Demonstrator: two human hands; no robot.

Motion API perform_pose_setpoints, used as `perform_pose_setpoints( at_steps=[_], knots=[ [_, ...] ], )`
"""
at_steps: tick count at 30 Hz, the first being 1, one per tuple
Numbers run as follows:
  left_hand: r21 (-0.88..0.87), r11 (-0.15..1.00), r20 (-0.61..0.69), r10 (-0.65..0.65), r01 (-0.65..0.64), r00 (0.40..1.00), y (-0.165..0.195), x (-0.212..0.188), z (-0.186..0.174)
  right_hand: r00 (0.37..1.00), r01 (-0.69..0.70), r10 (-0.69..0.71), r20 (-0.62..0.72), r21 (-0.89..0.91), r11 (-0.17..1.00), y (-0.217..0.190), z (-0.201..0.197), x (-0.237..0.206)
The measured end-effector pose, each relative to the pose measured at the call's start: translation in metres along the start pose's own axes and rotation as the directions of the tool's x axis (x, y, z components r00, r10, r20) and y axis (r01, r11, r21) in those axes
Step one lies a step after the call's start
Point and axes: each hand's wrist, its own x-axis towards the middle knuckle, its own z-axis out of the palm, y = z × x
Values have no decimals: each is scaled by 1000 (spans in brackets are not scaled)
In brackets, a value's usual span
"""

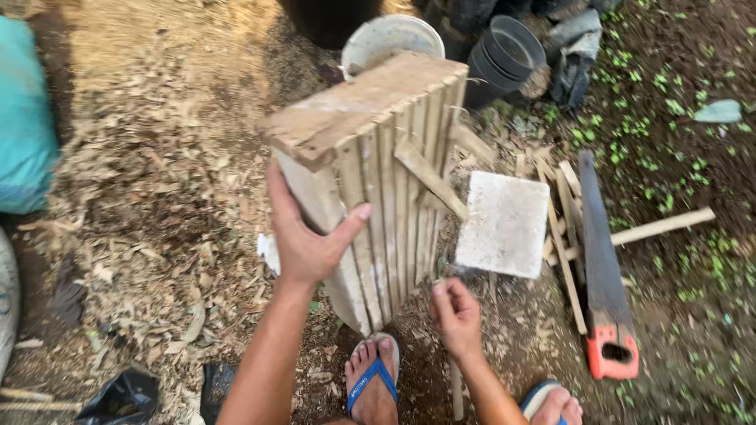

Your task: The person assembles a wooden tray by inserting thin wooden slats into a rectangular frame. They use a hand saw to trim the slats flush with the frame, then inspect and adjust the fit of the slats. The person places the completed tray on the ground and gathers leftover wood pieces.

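A box-like wooden frame of upright bamboo slats (386, 165) stands tilted on the ground in front of me. My left hand (309, 236) grips its lower left side, thumb spread across the slats. My right hand (455, 313) hovers just right of the frame's lower end, fingers curled, pinching something small that I cannot make out. A diagonal slat crosses the frame's face. My foot in a blue sandal (373, 378) rests right under the frame.
A white square slab (505, 224) lies right of the frame. A hand saw with an orange handle (605, 275) and loose wooden sticks (661, 226) lie further right. Black pots (508, 55) and a white bucket (390, 39) stand behind. A teal sack (24, 118) sits left.
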Motion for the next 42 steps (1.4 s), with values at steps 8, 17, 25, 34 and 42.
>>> perform_pose_setpoints(
  at_steps=[8,17,25,34,42],
  knots=[
    [71,992,70,103,-108,992,-13,-23,-3,889,25,-90,-449,-149,988,-46,-181,81],
    [105,992,86,67,-76,994,5,-10,0,768,378,-625,-143,-686,621,-122,-163,151],
    [77,996,99,25,-33,995,32,-4,6,567,779,-766,302,-499,380,-205,7,71],
    [32,999,131,40,-44,991,40,-6,2,580,795,-715,391,-464,391,-261,26,61],
    [129,988,103,77,-90,992,40,-9,9,932,265,-247,264,-33,964,-231,12,55]
  ],
)
